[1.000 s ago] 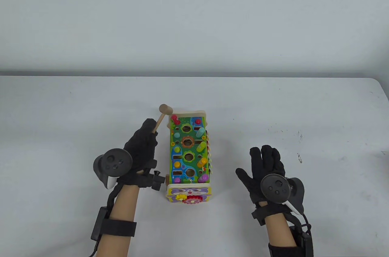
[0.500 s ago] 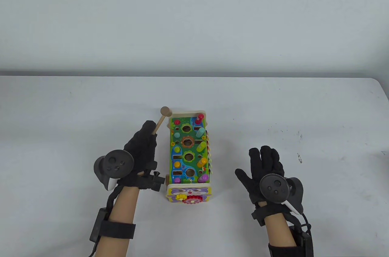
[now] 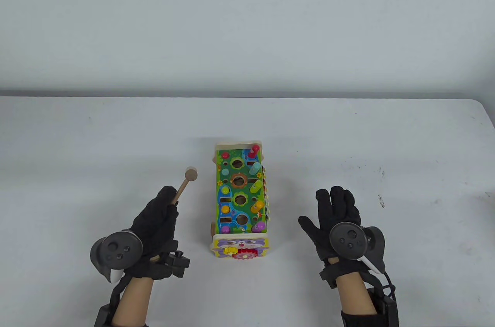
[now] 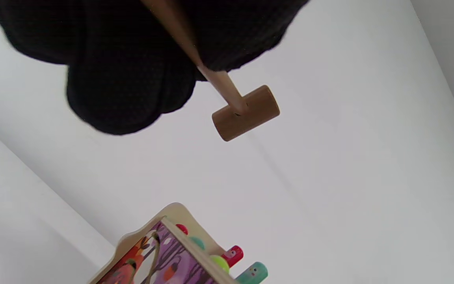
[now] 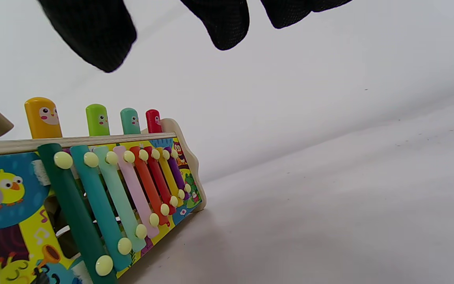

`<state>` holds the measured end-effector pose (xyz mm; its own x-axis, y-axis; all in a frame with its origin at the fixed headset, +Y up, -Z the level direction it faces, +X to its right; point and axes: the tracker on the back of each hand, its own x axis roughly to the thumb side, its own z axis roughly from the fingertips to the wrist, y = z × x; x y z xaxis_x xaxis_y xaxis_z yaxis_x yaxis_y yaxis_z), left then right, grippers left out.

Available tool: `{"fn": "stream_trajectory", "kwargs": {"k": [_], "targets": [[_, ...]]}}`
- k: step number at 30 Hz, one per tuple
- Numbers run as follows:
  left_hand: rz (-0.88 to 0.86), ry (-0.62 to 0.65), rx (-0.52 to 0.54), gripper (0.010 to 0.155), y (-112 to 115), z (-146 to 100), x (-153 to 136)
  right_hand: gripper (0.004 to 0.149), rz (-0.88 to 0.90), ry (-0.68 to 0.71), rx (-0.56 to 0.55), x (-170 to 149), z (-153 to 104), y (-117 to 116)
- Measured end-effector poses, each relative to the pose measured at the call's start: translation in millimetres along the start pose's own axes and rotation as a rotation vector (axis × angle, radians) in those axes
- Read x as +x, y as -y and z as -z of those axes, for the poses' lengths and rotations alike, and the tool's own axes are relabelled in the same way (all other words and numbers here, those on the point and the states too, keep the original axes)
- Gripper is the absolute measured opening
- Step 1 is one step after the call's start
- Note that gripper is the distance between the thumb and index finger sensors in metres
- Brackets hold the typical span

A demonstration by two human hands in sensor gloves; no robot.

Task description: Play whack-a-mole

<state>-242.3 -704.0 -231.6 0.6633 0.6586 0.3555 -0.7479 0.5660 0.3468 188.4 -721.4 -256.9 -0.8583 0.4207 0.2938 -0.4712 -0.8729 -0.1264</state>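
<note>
Wooden mallet (image 3: 185,184) sits in your left hand (image 3: 154,222), whose grip is clenched around the handle; the head (image 4: 246,113) points up and away, off to the left of the toy (image 3: 240,199) and clear of it. Your right hand (image 3: 336,218) hovers palm down on the toy's other side, fingers (image 5: 89,31) spread, grip released and grasping nothing. One whack-a-mole toy stands mid-desk (image 3: 386,141), lengthwise away from you. Five pegs (image 3: 256,186) stand raised along its right edge, and four round holes (image 3: 240,199) run down the middle. Eight xylophone bars (image 5: 132,193) line its right side. Most of the mallet's handle is hidden inside your glove.
</note>
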Motion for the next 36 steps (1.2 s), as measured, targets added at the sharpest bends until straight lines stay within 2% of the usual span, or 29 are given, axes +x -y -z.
{"fn": "stream_trajectory", "kwargs": {"k": [6, 12, 17, 26, 36], "targets": [[0.144, -0.04, -0.094, 0.051, 5, -8, -8, 0.077, -0.011, 0.004, 0.011, 3, 0, -2], [0.378, -0.097, -0.27, 0.051, 18, -8, -21, 0.077, -0.022, 0.006, 0.024, 5, 0, -4], [0.541, -0.133, -0.371, 0.051, 28, -6, -31, 0.077, -0.021, 0.003, 0.026, 5, 0, -4], [0.671, -0.194, -0.483, 0.051, 39, -5, -38, 0.077, -0.024, 0.001, 0.032, 5, 1, -4], [0.69, -0.225, -0.553, 0.05, 47, -6, -39, 0.077, -0.024, -0.001, 0.037, 6, 1, -4]]}}
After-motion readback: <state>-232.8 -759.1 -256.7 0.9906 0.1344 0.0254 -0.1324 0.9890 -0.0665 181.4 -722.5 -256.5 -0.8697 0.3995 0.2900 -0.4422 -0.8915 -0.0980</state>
